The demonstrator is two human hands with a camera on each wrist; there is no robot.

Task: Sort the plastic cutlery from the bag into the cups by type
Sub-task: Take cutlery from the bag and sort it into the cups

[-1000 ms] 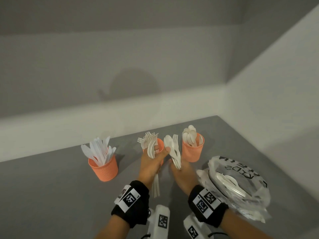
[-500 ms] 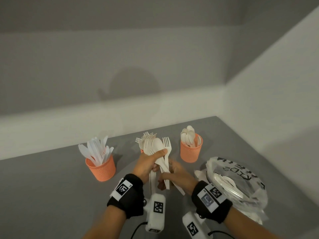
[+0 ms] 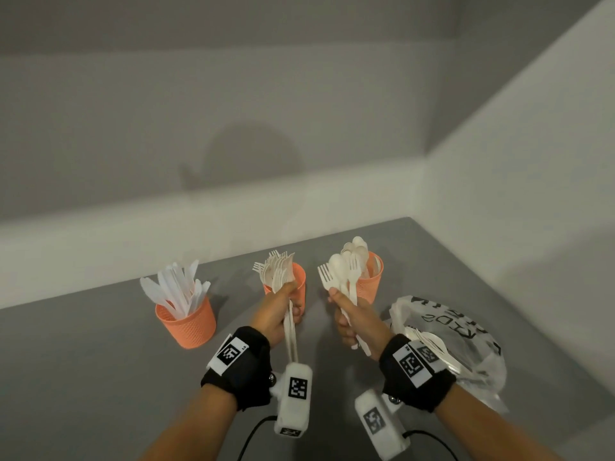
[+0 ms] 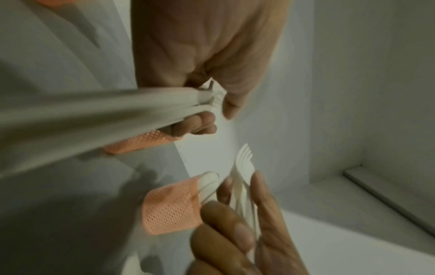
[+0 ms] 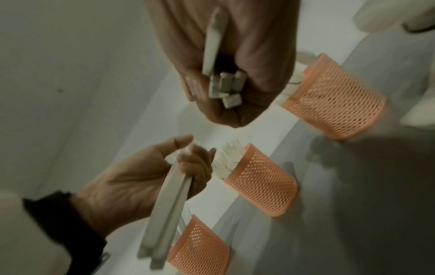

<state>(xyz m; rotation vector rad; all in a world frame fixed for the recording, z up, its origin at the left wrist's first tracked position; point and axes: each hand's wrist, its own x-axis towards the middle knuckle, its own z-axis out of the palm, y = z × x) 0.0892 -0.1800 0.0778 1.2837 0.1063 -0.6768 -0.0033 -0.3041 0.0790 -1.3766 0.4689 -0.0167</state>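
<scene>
From the head camera: 3 orange cups stand in a row on the grey table (image 3: pixel 100 377). The knife cup (image 3: pixel 186 322) is on the left, the fork cup (image 3: pixel 294 281) in the middle, the spoon cup (image 3: pixel 369 282) on the right. My left hand (image 3: pixel 274 312) is curled around a few forks (image 3: pixel 283 277), heads up, right in front of the fork cup — I judge they are about to drop in. My right hand (image 3: pixel 354 319) is clenched on a mixed bunch (image 3: pixel 339 276) of forks and spoons, held upright near the spoon cup so I can pick by type. The bag (image 3: pixel 459 344), with more cutlery inside, lies just beside my right wrist.

From the left wrist: my fingers (image 4: pixel 200 124) and thumb wrap blurred white handles (image 4: pixel 94 111). The right hand (image 4: pixel 247 223) below grips its bunch (image 4: pixel 243 167) in front of a cup (image 4: pixel 172 208).

From the right wrist: my fist (image 5: pixel 230 65) is closed tight on square handle ends (image 5: pixel 223 87) — nothing loose. The left hand (image 5: pixel 141 180) pinches its handles (image 5: pixel 167 214) beside the fork cup (image 5: pixel 261 180).
</scene>
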